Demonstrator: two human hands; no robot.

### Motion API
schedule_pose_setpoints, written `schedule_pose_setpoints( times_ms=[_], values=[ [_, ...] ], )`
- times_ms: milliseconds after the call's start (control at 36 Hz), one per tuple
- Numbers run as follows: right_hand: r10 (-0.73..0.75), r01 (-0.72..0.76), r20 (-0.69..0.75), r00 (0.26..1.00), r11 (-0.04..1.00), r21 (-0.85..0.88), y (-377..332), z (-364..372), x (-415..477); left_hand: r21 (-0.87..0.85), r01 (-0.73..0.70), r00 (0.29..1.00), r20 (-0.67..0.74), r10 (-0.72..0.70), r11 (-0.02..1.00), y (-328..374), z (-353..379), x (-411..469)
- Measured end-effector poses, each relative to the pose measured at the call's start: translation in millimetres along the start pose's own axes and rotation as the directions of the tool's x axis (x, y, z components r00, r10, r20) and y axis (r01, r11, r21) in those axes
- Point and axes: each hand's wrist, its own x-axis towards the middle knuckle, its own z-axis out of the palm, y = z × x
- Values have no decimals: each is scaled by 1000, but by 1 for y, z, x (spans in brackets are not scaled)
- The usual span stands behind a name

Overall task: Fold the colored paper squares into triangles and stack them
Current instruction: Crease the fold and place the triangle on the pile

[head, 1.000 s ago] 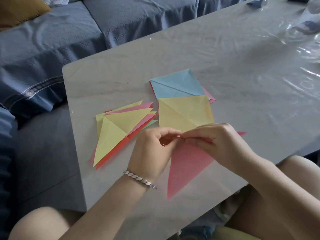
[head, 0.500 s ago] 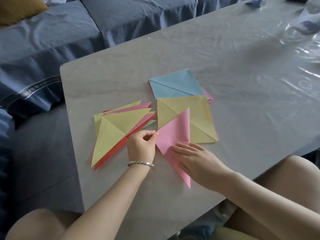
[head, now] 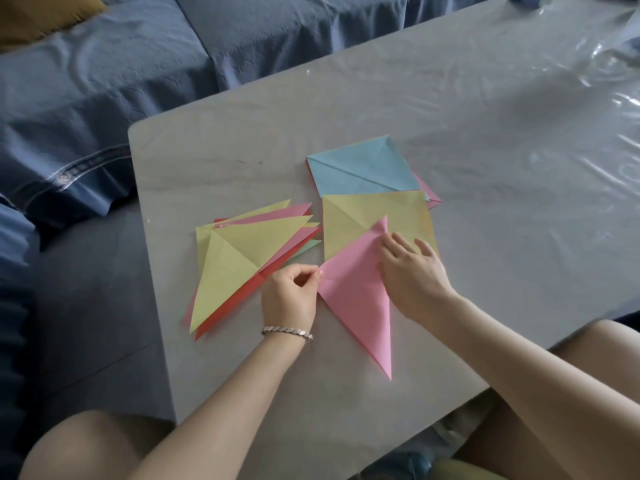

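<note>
While the left hand (head: 289,299) pinches the pink triangle (head: 356,303), the flat right hand (head: 412,275) presses it.

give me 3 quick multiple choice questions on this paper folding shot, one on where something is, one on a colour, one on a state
1. Where is the stack of folded triangles relative to the pink triangle?
A. to its left
B. on top of it
C. to its right

2. What colour is the stack's top triangle?
A. blue
B. yellow
C. green

3. What is the left hand doing?
A. lying flat and open
B. pinching a corner of the pink triangle
C. curled into an empty fist

Answers:
1 A, the stack lies apart from it on the left hand's side.
2 B, a yellow triangle covers the red and pink ones.
3 B, thumb and fingers close on its left corner.
</note>
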Motion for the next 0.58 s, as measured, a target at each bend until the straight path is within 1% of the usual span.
schedule_pose_setpoints(
  times_ms=[56, 83, 111, 139, 250, 306, 444, 500, 583],
  values=[
    [10, -9, -27, 1000, 1000, 19, 2, 0, 12, 3, 8, 1000, -5, -8, 1000, 0, 0, 0],
    [23, -23, -9, 1000, 999, 31, 3, 0, 18, 4, 10, 1000, -6, -10, 1000, 0, 0, 0],
    [44, -42, -40, 998, 998, 46, 5, 1, 22, 6, 10, 1000, -7, -10, 1000, 0, 1, 0],
    [58, -56, -22, 998, 996, 69, 5, 0, 26, 10, 9, 1000, -8, -9, 1000, 0, 1, 0],
    [28, -27, -18, 999, 999, 37, 13, -6, 35, 23, 2, 1000, -7, -2, 1000, 0, 1, 0],
    [12, -12, 5, 1000, 998, 59, 17, -6, 33, 29, 1, 1000, -16, 0, 1000, 0, 2, -1],
    [-38, 21, 166, 985, 994, 107, 23, -10, 14, 12, -10, 999, -30, 11, 1000, 1, 3, -3],
    [-38, 10, 190, 981, 990, 143, 27, -11, 8, 10, -16, 1000, -23, 16, 1000, 0, 3, -3],
    [-69, 36, 211, 975, 987, 156, 27, -12, -3, 13, -15, 1000, -18, 15, 1000, -1, 2, -4]
  ],
)
